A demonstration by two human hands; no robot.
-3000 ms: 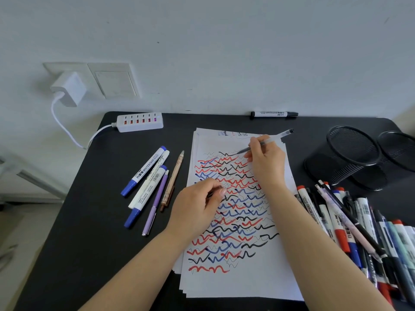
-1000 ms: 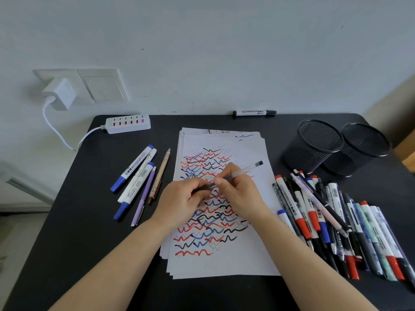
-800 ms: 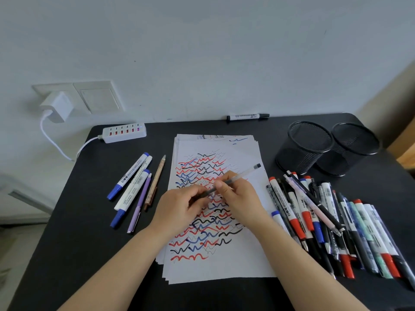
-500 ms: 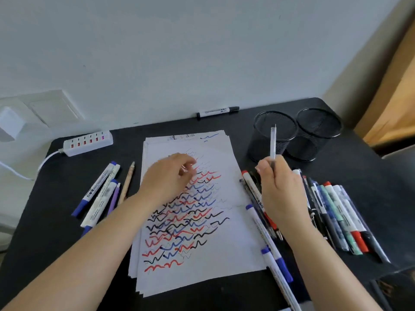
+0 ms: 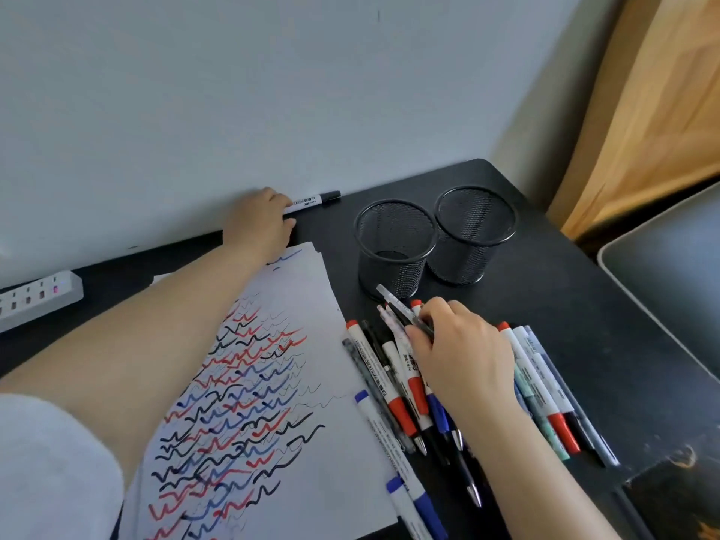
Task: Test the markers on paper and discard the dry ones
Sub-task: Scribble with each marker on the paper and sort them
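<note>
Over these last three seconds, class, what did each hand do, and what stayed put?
The left hand left the paper and reached back to grip the black marker by the wall. The right hand carried the clear pen to the pen pile. Mesh cups stayed.

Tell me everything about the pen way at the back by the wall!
The white marker with a black cap lies flat along the back edge of the black table, right against the pale wall. Its barrel looks like plastic and has small dark printing, too blurry to read. The cap is on and points right. The left hand reaches across the scribbled white paper and covers the marker's left end; its fingers seem to grasp it.
</note>
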